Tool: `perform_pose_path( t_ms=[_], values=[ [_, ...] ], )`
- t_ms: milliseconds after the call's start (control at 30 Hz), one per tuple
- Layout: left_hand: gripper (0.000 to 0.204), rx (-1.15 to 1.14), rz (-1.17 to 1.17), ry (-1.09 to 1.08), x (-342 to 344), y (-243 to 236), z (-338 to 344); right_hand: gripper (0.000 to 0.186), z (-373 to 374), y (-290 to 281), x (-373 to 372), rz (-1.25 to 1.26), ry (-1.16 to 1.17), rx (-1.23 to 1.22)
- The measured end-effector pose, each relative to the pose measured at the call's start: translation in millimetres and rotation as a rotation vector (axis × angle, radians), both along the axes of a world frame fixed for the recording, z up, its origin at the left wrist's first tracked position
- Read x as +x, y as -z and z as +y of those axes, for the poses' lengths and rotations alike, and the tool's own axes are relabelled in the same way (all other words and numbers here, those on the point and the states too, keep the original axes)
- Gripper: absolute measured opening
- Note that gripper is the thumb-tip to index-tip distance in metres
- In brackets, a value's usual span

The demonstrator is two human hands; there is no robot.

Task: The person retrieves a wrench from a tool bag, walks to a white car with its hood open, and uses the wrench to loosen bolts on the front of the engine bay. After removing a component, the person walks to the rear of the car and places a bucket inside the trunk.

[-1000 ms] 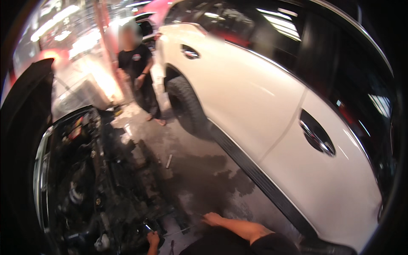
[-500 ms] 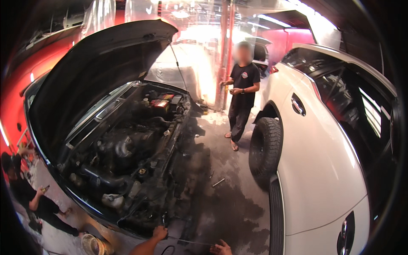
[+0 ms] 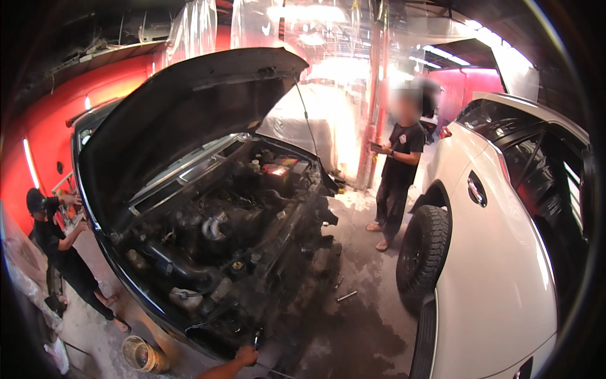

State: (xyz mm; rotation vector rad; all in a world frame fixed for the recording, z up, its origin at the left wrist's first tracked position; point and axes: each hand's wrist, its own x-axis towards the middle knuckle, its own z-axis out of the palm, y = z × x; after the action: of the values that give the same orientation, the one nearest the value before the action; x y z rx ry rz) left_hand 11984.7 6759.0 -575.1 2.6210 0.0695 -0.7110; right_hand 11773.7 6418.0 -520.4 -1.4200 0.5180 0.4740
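My left hand [image 3: 245, 356] comes in from the lower edge with its fingers wrapped round a small shiny tool [image 3: 257, 336] at the front corner of a dark car's open engine bay. The engine [image 3: 208, 227] is exposed, with a battery [image 3: 281, 169] toward the back right. The raised hood [image 3: 164, 117] leans over it, with a thin prop [image 3: 306, 114] at its right. A thin rod or wire runs from beside my hand toward the lower edge. My right hand is not in view.
A white car [image 3: 505, 265] stands on the right. A person [image 3: 398, 164] in dark clothes stands between the cars; another [image 3: 57, 246] is at the dark car's far left side. A bucket [image 3: 144, 354] sits on the floor at lower left. Two metal pieces [image 3: 346, 295] lie between the cars.
The view has swung up and leftward, bringing the whole hood and engine bay in. My right hand has left the view. The person on the left has raised their hands to the car.
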Motion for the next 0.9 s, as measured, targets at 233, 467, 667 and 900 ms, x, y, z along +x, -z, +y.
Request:
perform_pose_path(
  t_ms=[233, 467, 667, 900],
  values=[
    [0.040, -0.006, -0.005, 0.021, 0, 18, 19, 0.021, -8, 1, 8, -0.417, -0.250, -0.582],
    [0.037, 0.000, -0.009, 0.012, -6, 1, 2, 0.025, 7, -42, 15, 0.345, 0.579, 0.469],
    [0.034, 0.056, -0.075, -0.035, -8, 3, -4, 0.050, 14, -1, 12, 0.076, 0.443, 0.316],
    [0.035, 0.079, -0.026, -0.004, -7, -19, -16, 0.051, -15, -39, 14, 0.246, 0.219, 0.430]
  ],
)
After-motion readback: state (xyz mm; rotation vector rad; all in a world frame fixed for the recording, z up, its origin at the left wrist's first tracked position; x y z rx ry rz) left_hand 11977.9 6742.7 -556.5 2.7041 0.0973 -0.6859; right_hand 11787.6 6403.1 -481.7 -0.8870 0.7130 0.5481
